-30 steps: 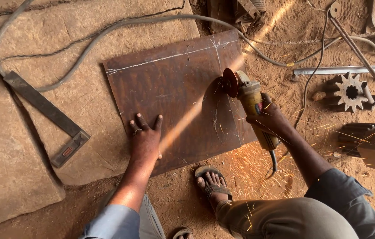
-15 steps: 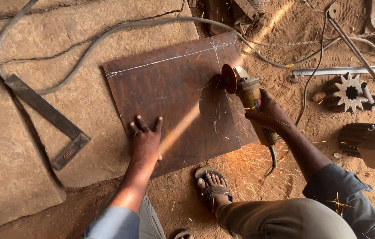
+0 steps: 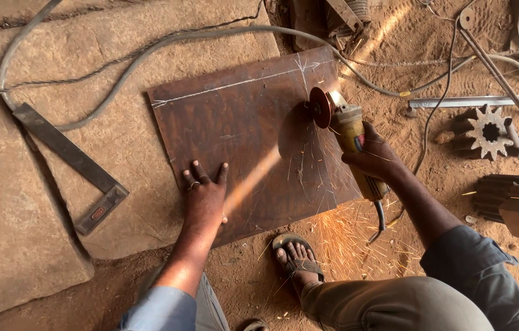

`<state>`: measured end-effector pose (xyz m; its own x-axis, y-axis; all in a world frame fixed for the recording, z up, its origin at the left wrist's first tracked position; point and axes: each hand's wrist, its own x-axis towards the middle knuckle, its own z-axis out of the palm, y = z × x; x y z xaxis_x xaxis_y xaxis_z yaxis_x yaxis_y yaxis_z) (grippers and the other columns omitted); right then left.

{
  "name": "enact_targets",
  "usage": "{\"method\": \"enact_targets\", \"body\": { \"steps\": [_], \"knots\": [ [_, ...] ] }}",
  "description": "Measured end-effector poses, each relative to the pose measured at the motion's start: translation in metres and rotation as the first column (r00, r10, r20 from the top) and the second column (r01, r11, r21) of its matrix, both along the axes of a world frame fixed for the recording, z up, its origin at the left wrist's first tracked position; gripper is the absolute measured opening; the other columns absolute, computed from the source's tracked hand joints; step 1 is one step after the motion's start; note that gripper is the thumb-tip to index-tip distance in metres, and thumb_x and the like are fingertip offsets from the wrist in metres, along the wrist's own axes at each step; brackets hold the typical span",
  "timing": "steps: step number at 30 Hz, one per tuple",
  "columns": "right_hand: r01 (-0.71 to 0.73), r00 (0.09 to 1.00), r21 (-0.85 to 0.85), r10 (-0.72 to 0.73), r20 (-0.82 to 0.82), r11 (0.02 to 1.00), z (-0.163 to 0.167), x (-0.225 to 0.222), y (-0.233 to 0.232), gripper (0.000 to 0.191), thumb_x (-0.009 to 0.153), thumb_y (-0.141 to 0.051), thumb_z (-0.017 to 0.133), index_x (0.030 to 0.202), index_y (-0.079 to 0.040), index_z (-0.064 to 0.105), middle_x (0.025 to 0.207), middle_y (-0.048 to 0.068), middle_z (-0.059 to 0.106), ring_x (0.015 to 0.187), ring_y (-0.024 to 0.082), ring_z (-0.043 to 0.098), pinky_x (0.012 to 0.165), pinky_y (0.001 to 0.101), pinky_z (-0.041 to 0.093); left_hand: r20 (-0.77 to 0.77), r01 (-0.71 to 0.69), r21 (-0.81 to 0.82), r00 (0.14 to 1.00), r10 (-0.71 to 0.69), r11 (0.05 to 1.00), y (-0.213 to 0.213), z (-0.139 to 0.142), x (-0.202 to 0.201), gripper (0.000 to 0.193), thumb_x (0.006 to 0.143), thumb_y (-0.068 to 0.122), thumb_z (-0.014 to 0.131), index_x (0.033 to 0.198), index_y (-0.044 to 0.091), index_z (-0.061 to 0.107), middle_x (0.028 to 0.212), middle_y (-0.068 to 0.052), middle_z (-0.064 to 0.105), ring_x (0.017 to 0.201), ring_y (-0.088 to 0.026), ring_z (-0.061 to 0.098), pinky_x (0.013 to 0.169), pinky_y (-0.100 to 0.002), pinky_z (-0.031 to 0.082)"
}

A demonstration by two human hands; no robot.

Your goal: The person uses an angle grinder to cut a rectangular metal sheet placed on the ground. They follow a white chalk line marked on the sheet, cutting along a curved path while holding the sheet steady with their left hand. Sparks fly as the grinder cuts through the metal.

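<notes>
The left hand (image 3: 205, 195), fingers spread, is pressing the metal sheet (image 3: 241, 135) at centre frame flat against shifting; the right hand (image 3: 374, 158) is gripping the grinder (image 3: 346, 132), its disc biting the sheet's right edge and throwing sparks toward the sandalled foot (image 3: 296, 257).

Your rusty brown steel sheet (image 3: 241, 135) lies flat on the stone slab mid-frame, a pale scribed line running along its upper edge. Your yellow angle grinder (image 3: 348, 138) sits at its right side, disc upright on the metal, sparks spraying toward the lower right.
</notes>
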<state>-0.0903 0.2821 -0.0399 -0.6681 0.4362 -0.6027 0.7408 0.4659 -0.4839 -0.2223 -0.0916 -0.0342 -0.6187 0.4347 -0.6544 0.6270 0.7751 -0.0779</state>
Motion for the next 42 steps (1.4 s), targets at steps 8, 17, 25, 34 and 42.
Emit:
{"method": "enact_targets", "body": {
  "steps": [8, 17, 25, 34, 42],
  "knots": [
    [0.01, 0.999, -0.016, -0.009, 0.051, 1.0, -0.001, -0.003, 0.002, 0.091, 0.081, -0.018, 0.079, 0.154, -0.008, 0.026, 0.112, 0.028, 0.069, 0.087, 0.037, 0.075, 0.075, 0.0506, 0.067, 0.007, 0.0, -0.01, 1.0, 0.0, 1.0, 0.001, 0.001, 0.0, 0.143, 0.056, 0.054, 0.095, 0.165, 0.033, 0.004, 0.16, -0.041, 0.014, 0.143, -0.057, 0.028, 0.121, -0.06, 0.019],
    [-0.042, 0.999, 0.018, 0.042, 0.01, 0.999, -0.006, -0.012, 0.008, 0.1, 0.079, -0.019, 0.082, 0.157, -0.011, 0.02, 0.117, 0.029, 0.067, 0.095, 0.039, 0.073, 0.082, 0.0532, 0.066, -0.031, 0.024, -0.005, 0.999, -0.024, 1.0, -0.001, -0.002, 0.001, 0.142, 0.056, 0.057, 0.093, 0.165, 0.033, 0.005, 0.16, -0.04, 0.016, 0.142, -0.057, 0.031, 0.121, -0.06, 0.021],
    [-0.144, 0.982, 0.075, 0.152, -0.112, 0.987, -0.012, -0.015, 0.012, 0.098, 0.083, -0.023, 0.085, 0.157, -0.009, 0.021, 0.121, 0.033, 0.065, 0.098, 0.039, 0.072, 0.083, 0.0537, 0.065, 0.002, 0.021, -0.032, 1.0, -0.021, 0.999, 0.001, 0.0, 0.0, 0.143, 0.058, 0.055, 0.093, 0.165, 0.033, 0.001, 0.16, -0.04, 0.012, 0.144, -0.057, 0.028, 0.12, -0.058, 0.022],
    [0.007, 1.0, -0.014, -0.007, -0.002, 1.0, 0.0, -0.021, 0.006, 0.102, 0.078, -0.015, 0.081, 0.158, -0.008, 0.019, 0.116, 0.029, 0.067, 0.092, 0.038, 0.074, 0.081, 0.0514, 0.066, 0.019, 0.009, -0.04, 1.0, -0.009, 0.999, -0.001, -0.002, 0.0, 0.143, 0.059, 0.055, 0.094, 0.165, 0.033, 0.0, 0.161, -0.041, 0.01, 0.144, -0.057, 0.028, 0.12, -0.057, 0.023],
    [0.05, 0.999, -0.04, -0.049, 0.02, 0.998, 0.001, -0.024, 0.005, 0.1, 0.08, -0.016, 0.078, 0.159, -0.008, 0.018, 0.114, 0.031, 0.068, 0.091, 0.039, 0.074, 0.08, 0.0522, 0.066, 0.006, 0.02, -0.043, 1.0, -0.02, 0.999, -0.004, -0.001, 0.001, 0.143, 0.058, 0.056, 0.093, 0.165, 0.033, 0.001, 0.16, -0.041, 0.011, 0.143, -0.058, 0.029, 0.12, -0.06, 0.023]
  ]
}}
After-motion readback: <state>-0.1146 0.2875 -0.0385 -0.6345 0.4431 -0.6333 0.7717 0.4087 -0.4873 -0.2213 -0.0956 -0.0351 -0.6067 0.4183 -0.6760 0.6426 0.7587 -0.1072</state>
